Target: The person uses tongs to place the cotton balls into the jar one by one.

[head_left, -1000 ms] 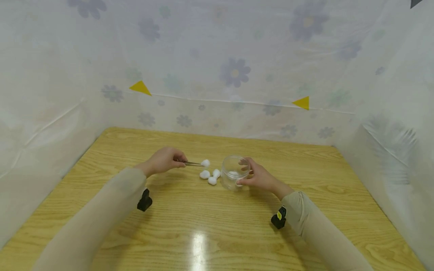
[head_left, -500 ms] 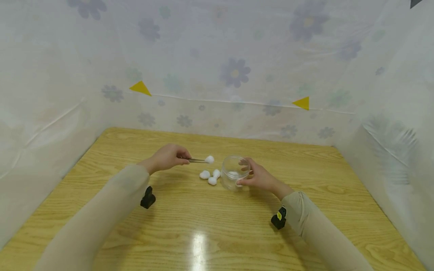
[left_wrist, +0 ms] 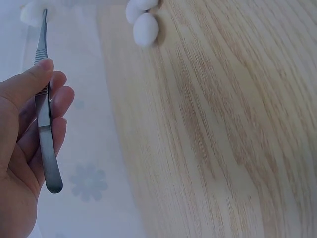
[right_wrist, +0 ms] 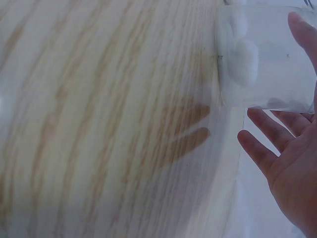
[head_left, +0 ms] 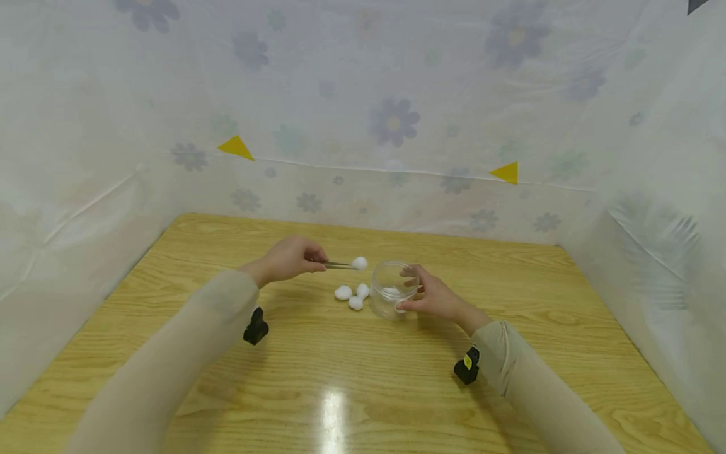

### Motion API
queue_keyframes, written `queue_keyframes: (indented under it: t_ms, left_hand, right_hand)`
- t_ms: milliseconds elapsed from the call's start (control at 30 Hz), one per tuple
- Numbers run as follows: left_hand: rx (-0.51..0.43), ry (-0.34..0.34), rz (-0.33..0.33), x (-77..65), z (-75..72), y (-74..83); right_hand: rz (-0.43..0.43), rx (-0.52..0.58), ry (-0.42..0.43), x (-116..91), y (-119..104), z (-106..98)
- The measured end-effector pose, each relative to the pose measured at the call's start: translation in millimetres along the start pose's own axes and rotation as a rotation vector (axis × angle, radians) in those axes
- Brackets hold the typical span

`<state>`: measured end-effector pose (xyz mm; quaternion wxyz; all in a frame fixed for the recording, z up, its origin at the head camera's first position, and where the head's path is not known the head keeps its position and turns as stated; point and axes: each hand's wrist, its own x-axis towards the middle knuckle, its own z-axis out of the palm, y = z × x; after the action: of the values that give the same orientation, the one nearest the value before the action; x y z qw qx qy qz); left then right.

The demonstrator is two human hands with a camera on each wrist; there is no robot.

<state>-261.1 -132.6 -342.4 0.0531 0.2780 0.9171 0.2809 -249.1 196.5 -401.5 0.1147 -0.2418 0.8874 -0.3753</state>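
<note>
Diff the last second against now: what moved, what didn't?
The left hand, pinching the tweezers with a cotton ball at the tips, moved up and toward the jar. The right hand kept its hold on the jar; the three cotton balls on the table stayed put.

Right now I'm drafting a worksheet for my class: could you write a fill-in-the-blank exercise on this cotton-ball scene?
1. The left hand pinches metal tweezers whose tips hold one cotton ____.
2. The right hand grips a clear ____ that stands on the wooden table.
3. The number of loose cotton balls lying on the table beside the jar is ____.
4. The held ball hangs in the air to the ____ of the jar in the head view.

Missing words: ball; jar; three; left
</note>
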Motion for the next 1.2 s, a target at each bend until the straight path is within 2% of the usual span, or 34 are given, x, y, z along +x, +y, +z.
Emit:
queue_keyframes:
  t_ms: [600,1200]
  left_hand:
    - [-0.020,-0.011,0.033,21.2,9.4,15.7]
    - [-0.009,-0.029,0.033,32.6,14.3,29.5]
  right_hand:
    - [0.006,-0.002,-0.002,0,0,-1]
    - [0.001,-0.001,-0.002,0,0,0]
